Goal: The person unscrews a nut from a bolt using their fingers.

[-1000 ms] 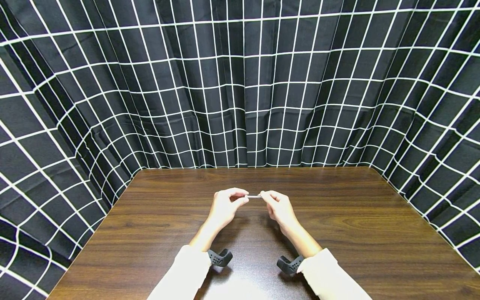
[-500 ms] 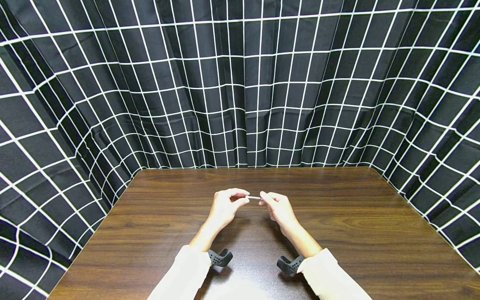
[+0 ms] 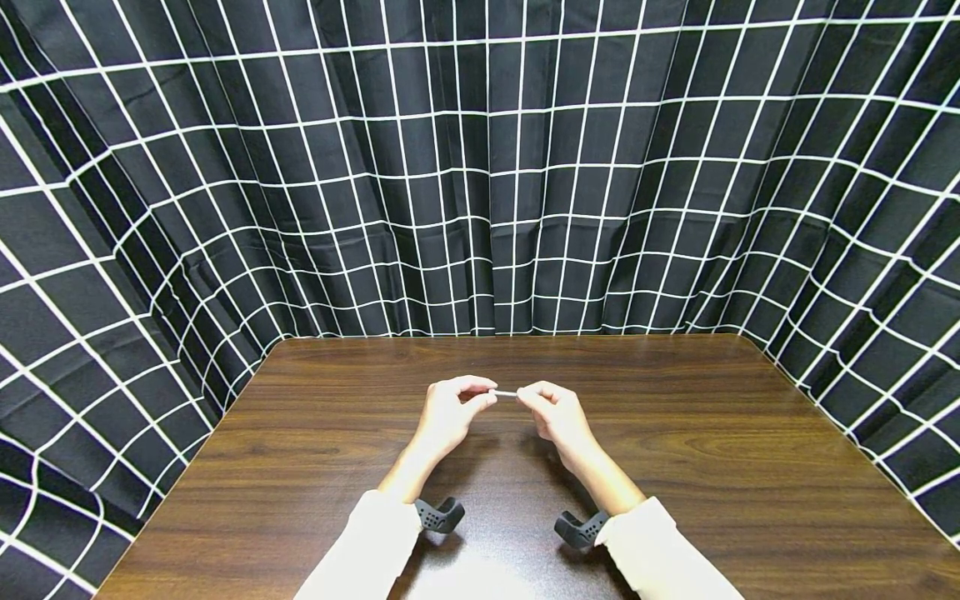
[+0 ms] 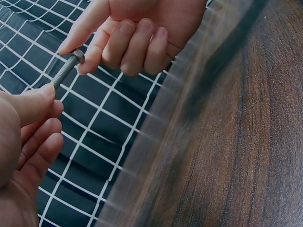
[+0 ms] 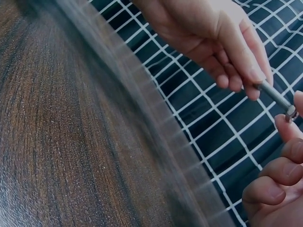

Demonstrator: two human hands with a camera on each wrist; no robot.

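Note:
Between my two hands, above the table, a metal bolt [image 4: 65, 72] with a threaded shank is held nearly level. My left hand [image 3: 448, 412] pinches one end of it between thumb and fingertips, hiding that end. The hex-shaped end [image 5: 291, 112] points toward my right hand [image 3: 557, 412], whose thumb and index fingertip sit on either side of it. In the left wrist view, the remaining right fingers [image 4: 137, 47] are curled in toward the palm. From the head view only a short grey length of the bolt shows between the hands.
A dark brown wooden table [image 3: 337, 467] lies beneath both hands. Black curtains with a white grid [image 3: 480, 167] enclose its back and sides. Dark bands [image 3: 441, 515] sit at both wrists, beside light sleeves [image 3: 367, 542].
My right fingertips dip and part slightly from the bolt's end, then close around it, a little farther left. The left hand stays almost still with its grip on the bolt.

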